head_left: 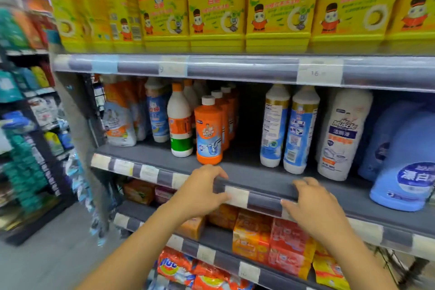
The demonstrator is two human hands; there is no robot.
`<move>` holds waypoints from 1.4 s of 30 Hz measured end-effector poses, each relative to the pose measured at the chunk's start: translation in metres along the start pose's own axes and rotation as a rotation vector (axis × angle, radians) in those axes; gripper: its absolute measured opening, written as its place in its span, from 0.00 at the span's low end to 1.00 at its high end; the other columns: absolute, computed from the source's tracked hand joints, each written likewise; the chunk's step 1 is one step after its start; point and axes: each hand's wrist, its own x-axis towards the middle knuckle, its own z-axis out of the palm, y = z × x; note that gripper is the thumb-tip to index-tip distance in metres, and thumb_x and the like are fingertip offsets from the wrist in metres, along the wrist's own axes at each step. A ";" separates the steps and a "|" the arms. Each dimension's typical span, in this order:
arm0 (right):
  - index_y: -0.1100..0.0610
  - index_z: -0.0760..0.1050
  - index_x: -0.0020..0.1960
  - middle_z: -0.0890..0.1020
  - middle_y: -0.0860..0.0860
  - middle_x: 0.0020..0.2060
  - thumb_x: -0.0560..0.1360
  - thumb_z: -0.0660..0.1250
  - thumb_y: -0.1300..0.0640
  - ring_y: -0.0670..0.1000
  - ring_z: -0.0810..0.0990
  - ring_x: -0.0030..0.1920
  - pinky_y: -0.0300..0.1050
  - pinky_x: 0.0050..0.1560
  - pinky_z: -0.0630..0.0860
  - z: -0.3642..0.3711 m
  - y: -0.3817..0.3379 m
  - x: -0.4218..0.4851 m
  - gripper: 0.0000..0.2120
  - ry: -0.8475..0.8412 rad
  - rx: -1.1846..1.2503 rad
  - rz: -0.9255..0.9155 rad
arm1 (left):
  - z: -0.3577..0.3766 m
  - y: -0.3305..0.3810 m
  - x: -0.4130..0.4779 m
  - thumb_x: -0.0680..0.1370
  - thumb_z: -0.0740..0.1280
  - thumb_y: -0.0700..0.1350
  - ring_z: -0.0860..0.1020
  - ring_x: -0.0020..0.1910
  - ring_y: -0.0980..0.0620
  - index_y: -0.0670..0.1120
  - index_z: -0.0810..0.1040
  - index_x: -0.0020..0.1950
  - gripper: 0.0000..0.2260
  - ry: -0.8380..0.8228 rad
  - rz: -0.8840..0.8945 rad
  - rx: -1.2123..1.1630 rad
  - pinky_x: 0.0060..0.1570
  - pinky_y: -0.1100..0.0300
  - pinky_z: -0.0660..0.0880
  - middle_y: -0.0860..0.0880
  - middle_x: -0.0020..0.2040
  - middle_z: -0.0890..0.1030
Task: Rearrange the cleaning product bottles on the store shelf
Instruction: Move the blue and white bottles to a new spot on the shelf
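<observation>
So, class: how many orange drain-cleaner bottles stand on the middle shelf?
4 visible: front orange bottle, then three queued directly behind it; more may be hidden.

Shop aisle, supermarket type: grey tiered shelf [270, 173] with price-label strips [236, 195] along the front edges (one reads 16), rows of identical yellow detergent jugs [216, 9], cleaning bottles [208, 130], stacked soap packs [289, 245] below.

Bottles [208, 132] on shelf [247, 172] — hands before.
</observation>
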 end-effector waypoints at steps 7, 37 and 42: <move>0.48 0.66 0.70 0.69 0.47 0.66 0.76 0.62 0.43 0.50 0.70 0.64 0.46 0.62 0.68 -0.001 -0.116 -0.013 0.24 0.030 0.130 -0.296 | -0.069 -0.071 -0.033 0.73 0.72 0.53 0.75 0.56 0.53 0.53 0.76 0.58 0.16 0.107 -0.127 0.200 0.51 0.59 0.71 0.54 0.54 0.76; 0.55 0.67 0.65 0.72 0.54 0.59 0.76 0.65 0.50 0.56 0.72 0.57 0.49 0.56 0.71 0.048 -0.356 0.073 0.20 0.022 -0.107 -0.190 | -0.097 -0.220 0.172 0.73 0.73 0.43 0.74 0.63 0.37 0.39 0.55 0.73 0.36 0.360 -0.307 -0.316 0.60 0.44 0.74 0.36 0.65 0.72; 0.55 0.66 0.65 0.72 0.55 0.59 0.76 0.66 0.50 0.56 0.73 0.57 0.49 0.52 0.72 0.047 -0.356 0.084 0.21 0.103 -0.094 -0.142 | -0.106 -0.227 0.151 0.70 0.75 0.40 0.79 0.54 0.39 0.38 0.63 0.68 0.31 0.404 -0.153 -0.394 0.46 0.55 0.75 0.38 0.57 0.79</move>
